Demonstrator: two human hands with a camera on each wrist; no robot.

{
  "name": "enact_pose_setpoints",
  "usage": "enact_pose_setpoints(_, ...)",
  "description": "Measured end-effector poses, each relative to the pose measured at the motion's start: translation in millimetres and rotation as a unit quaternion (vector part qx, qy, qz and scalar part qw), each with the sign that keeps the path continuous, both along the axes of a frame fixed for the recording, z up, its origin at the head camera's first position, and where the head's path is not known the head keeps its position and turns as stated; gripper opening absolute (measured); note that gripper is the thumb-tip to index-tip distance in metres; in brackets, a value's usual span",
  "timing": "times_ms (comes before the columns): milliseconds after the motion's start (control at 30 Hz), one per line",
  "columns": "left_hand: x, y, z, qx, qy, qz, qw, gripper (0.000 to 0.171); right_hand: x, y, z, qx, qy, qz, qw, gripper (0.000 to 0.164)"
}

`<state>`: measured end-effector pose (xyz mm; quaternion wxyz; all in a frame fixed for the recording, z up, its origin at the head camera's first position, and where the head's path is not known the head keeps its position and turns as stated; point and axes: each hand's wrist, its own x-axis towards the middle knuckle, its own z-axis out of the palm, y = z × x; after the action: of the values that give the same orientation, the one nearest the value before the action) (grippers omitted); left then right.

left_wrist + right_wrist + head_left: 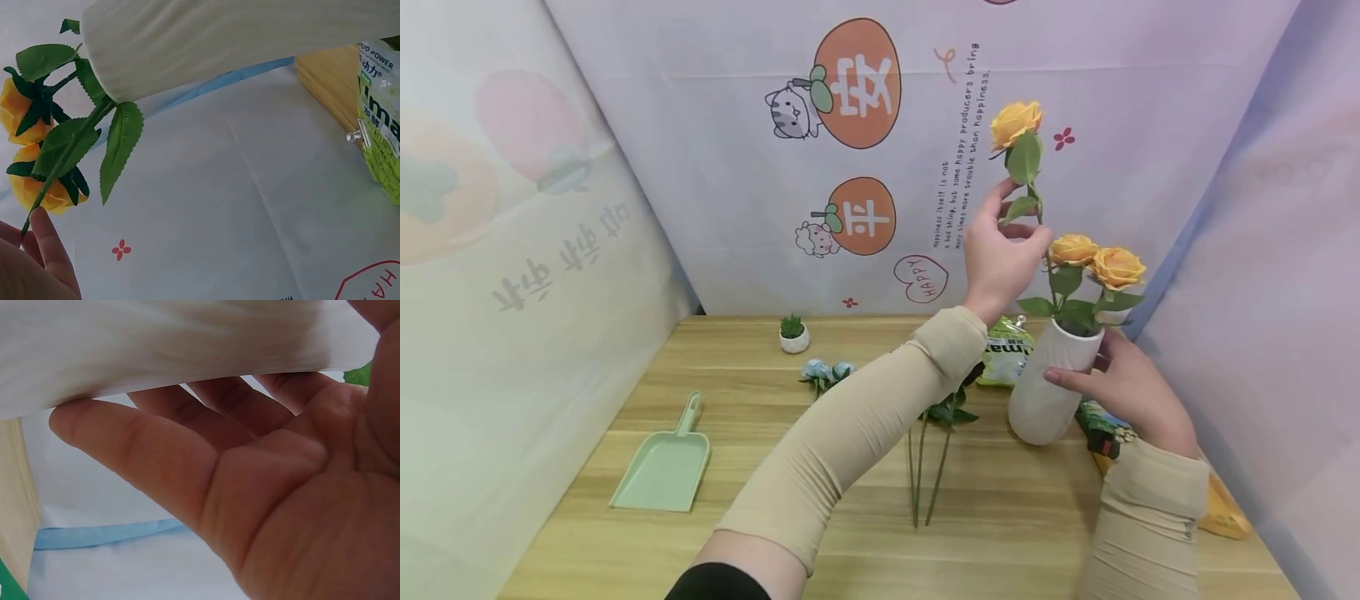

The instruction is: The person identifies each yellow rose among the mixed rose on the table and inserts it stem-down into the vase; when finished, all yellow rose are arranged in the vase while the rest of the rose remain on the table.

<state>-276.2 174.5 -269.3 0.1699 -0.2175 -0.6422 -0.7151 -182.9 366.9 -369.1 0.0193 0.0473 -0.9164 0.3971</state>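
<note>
Pinches a yellow rose (1018,127) in the left grip (1000,257); holds a tilted white vase (1047,400) in the right grip (1135,390).

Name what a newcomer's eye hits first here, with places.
Likely the topmost yellow rose, held by the left hand above the tilted white vase, right of centre. Below it, two more yellow roses stand in the vase, which the right hand grips from its right side. Next, the orange fruits printed on the backdrop, upper middle.

Head cam bright, soft light; wrist cams dimmer, greyish
Smooth, rounded white vase (187,344) w/ brownish shading, R wrist.
</note>
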Motion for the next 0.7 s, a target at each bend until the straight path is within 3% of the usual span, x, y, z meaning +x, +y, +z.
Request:
enact_pose_setpoints(233,2.2,4,-19.4,-0.035,0.016,-0.008,0.9992,0.066,-0.7,1,-0.8,0.002,-0.001,-0.001,1.0,0.1)
enact_pose_setpoints(700,10.8,11,-58.0,-0.096,-0.003,-0.04,0.9946,0.067,-0.3,3,-0.5,0.006,-0.01,-0.006,1.0,0.1)
